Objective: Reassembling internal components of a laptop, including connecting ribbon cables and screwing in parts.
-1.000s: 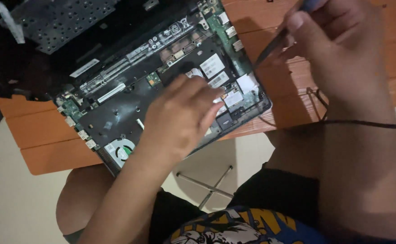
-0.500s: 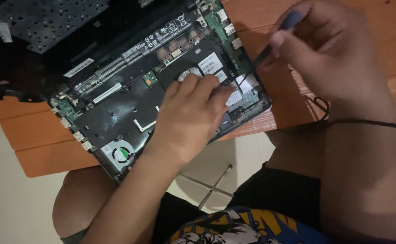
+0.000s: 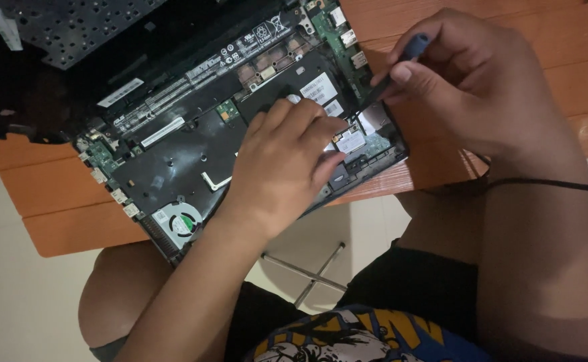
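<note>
Now the left hand (image 3: 284, 157) lies flat, fingers spread, on the opened laptop (image 3: 193, 144) on the orange bench (image 3: 73, 224); the right hand (image 3: 472, 84) beside the laptop's right edge pinches a dark screwdriver (image 3: 394, 67) in its grip.

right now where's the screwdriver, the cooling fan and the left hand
screwdriver (image 3: 408, 52), head view, on its blue handle between the right fingers
cooling fan (image 3: 181, 223), head view, on the round fan hub
left hand (image 3: 284, 161), head view, on the back of the hand
</note>
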